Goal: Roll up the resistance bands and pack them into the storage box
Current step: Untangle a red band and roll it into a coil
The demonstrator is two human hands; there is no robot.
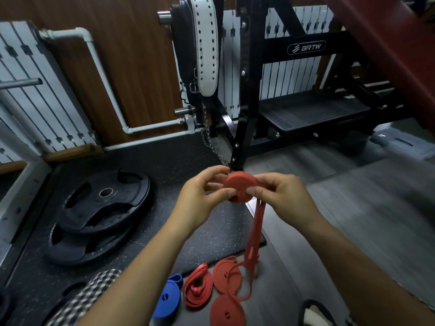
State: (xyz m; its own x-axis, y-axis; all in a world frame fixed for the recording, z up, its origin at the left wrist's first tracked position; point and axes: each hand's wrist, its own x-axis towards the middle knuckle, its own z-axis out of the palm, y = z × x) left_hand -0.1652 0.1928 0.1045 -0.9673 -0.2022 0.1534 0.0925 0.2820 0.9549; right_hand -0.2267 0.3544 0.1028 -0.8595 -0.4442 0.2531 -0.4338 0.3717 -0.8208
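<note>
Both hands hold a partly rolled orange-red resistance band [240,187] in mid-air above the floor. My left hand [202,198] pinches the roll's left side between thumb and fingers. My right hand [280,194] grips its right side, thumb on the roll's face. The band's unrolled tail [255,229] hangs down to the floor. Below lie a loosely coiled red band [199,288], two coiled orange-red bands [226,274] [227,312] and a blue band [168,298]. I see no storage box that I can identify.
Two stacked black weight plates [101,208] lie on the speckled black mat [179,161] at left. A black rack [249,90] with a white lifting belt [204,43] and hanging chain stands behind. A dark-rimmed object [315,311] shows at the bottom right edge. Grey wood floor lies to the right.
</note>
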